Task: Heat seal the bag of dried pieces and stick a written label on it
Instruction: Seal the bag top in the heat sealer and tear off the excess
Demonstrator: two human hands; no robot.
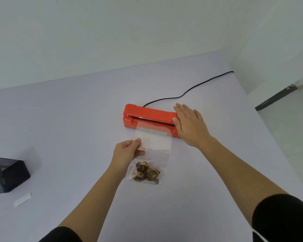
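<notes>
Though blurred, sealer [147, 117] label [153, 131] unreadable

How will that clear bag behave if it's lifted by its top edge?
Probably floppy: the clear bag is thin film, slightly creased. Likely bottom-heavy, since the dried pieces bunch at its lower end. Possibly slippery; the left hand pinches one edge.
</notes>
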